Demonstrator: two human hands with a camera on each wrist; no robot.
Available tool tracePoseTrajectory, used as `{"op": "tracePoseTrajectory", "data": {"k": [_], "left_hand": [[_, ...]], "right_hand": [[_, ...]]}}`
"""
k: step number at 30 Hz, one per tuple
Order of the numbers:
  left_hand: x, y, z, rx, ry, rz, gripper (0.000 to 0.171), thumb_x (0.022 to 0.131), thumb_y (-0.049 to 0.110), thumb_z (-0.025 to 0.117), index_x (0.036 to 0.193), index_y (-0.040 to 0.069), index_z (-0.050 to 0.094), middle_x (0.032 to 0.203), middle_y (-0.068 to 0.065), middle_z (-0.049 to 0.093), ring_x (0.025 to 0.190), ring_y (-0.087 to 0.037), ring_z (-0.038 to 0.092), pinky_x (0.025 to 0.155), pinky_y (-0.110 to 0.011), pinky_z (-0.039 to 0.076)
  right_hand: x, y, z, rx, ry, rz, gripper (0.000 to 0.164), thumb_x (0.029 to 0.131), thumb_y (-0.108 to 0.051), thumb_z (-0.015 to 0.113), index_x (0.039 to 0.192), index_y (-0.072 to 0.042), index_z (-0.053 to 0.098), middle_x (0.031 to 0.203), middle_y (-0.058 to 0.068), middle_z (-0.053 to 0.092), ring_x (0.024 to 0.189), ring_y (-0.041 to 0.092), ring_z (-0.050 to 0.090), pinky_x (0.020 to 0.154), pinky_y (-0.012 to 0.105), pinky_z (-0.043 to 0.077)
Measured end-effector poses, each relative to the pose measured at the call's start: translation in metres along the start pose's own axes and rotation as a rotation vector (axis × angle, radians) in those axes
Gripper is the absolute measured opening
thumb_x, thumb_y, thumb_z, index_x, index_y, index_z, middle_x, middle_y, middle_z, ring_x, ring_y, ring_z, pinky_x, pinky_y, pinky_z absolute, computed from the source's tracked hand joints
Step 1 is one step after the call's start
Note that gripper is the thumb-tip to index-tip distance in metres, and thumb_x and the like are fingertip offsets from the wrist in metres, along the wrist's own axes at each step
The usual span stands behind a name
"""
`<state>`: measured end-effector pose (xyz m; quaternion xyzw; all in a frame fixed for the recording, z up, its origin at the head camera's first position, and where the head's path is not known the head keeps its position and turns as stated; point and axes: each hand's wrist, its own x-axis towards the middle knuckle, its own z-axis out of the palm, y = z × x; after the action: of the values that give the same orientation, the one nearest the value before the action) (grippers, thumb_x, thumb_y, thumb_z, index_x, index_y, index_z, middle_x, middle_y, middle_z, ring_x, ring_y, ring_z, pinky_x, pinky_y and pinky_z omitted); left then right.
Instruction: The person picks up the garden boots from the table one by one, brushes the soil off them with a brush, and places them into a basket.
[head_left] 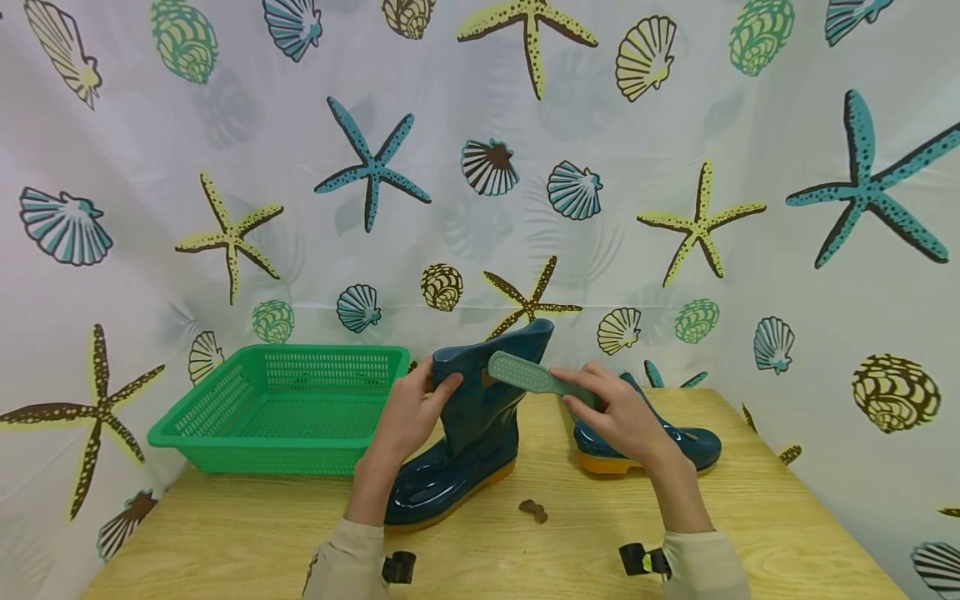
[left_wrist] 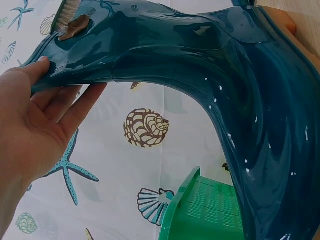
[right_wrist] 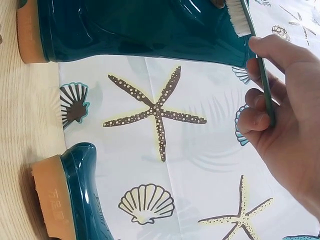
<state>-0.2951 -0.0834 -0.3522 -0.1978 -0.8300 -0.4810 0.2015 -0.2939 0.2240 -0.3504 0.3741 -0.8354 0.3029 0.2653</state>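
Pinches the blue boot (head_left: 480, 417), mid-frame in the head view, between thumb and fingers of the left hand (head_left: 408, 412); curls fingers of the right hand (head_left: 621, 417) round a green brush (head_left: 521, 372); only in wrist views, shows white bristles (left_wrist: 66, 17), upper left, at a brown patch (left_wrist: 76, 27); stands on a wooden table (head_left: 585, 550) before a shell-printed backdrop (head_left: 480, 233); bears embossed characters, too faint to read, on the heel (right_wrist: 52, 200) of the second boot (right_wrist: 86, 185)
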Motion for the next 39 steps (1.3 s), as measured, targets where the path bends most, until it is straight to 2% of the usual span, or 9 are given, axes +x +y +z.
{"op": "tracePoseTrajectory", "data": {"k": [7,12,16,18,24,26,29,33,39], "left_hand": [[0.000,0.001,0.000,0.019,0.011,-0.012,0.025,0.100,0.035,0.059,0.104,0.010,0.061,0.082,-0.008,0.070,0.099,-0.026,0.071,0.086,-0.045,0.055],[0.000,0.001,0.000,0.032,0.018,-0.017,0.024,0.100,0.034,0.059,0.104,0.011,0.061,0.074,-0.002,0.064,0.091,-0.021,0.070,0.080,-0.038,0.053],[0.000,0.001,0.000,0.038,0.019,-0.020,0.024,0.101,0.034,0.059,0.099,0.010,0.059,0.064,0.001,0.043,0.069,-0.014,0.055,0.067,-0.030,0.041],[0.000,0.001,0.001,0.040,0.023,-0.020,0.023,0.101,0.034,0.059,0.100,0.011,0.058,0.064,0.001,0.039,0.065,-0.014,0.048,0.064,-0.030,0.038],[0.001,0.001,0.001,0.023,0.029,-0.030,0.025,0.101,0.036,0.058,0.111,0.013,0.062,0.083,-0.005,0.068,0.083,-0.017,0.065,0.080,-0.038,0.054],[0.001,0.001,0.001,0.021,0.027,-0.030,0.025,0.101,0.036,0.058,0.111,0.013,0.062,0.085,-0.005,0.070,0.084,-0.016,0.065,0.080,-0.037,0.053],[0.001,0.000,0.001,0.029,0.016,-0.028,0.025,0.101,0.037,0.058,0.105,0.013,0.060,0.073,-0.001,0.059,0.070,-0.013,0.057,0.068,-0.029,0.046],[0.000,0.000,0.000,0.054,-0.008,-0.032,0.029,0.101,0.037,0.058,0.090,0.011,0.051,0.063,0.001,0.030,0.055,-0.013,0.032,0.055,-0.025,0.027],[-0.001,-0.001,0.000,0.074,-0.038,-0.025,0.033,0.100,0.037,0.059,0.086,0.010,0.046,0.064,0.002,0.027,0.052,-0.010,0.028,0.052,-0.024,0.024]], "right_hand": [[-0.002,0.002,0.000,0.027,-0.004,-0.016,0.037,0.093,-0.003,0.065,0.129,-0.010,0.066,0.088,-0.006,0.052,0.062,0.000,0.034,0.056,0.020,0.036],[-0.002,0.002,0.000,0.035,-0.012,-0.021,0.037,0.093,-0.002,0.065,0.129,-0.010,0.067,0.088,-0.006,0.052,0.063,0.001,0.035,0.056,0.020,0.036],[-0.003,0.001,-0.002,0.038,-0.011,-0.015,0.037,0.093,-0.003,0.065,0.129,-0.012,0.067,0.088,-0.008,0.052,0.062,0.000,0.035,0.056,0.019,0.036],[-0.003,0.000,-0.004,0.050,0.021,-0.022,0.038,0.093,-0.001,0.066,0.129,-0.012,0.067,0.089,-0.008,0.053,0.062,0.001,0.035,0.056,0.020,0.036],[-0.001,0.000,-0.008,0.041,0.169,-0.070,0.046,0.088,0.005,0.068,0.131,-0.011,0.065,0.090,-0.005,0.054,0.068,0.005,0.036,0.057,0.021,0.034],[0.000,0.000,-0.008,0.015,0.182,-0.081,0.047,0.087,0.005,0.069,0.131,-0.012,0.065,0.089,-0.006,0.053,0.068,0.005,0.036,0.058,0.020,0.034],[0.002,0.001,-0.006,-0.025,0.172,-0.087,0.046,0.087,0.003,0.071,0.131,-0.013,0.066,0.088,-0.007,0.053,0.067,0.004,0.035,0.057,0.019,0.034],[0.002,0.001,-0.002,-0.055,0.144,-0.081,0.045,0.088,0.000,0.071,0.131,-0.013,0.066,0.089,-0.006,0.054,0.064,0.003,0.036,0.055,0.019,0.034],[0.001,0.000,0.003,-0.087,0.092,-0.078,0.042,0.090,-0.003,0.070,0.130,-0.014,0.066,0.090,-0.006,0.052,0.064,0.001,0.033,0.055,0.019,0.035]]}}
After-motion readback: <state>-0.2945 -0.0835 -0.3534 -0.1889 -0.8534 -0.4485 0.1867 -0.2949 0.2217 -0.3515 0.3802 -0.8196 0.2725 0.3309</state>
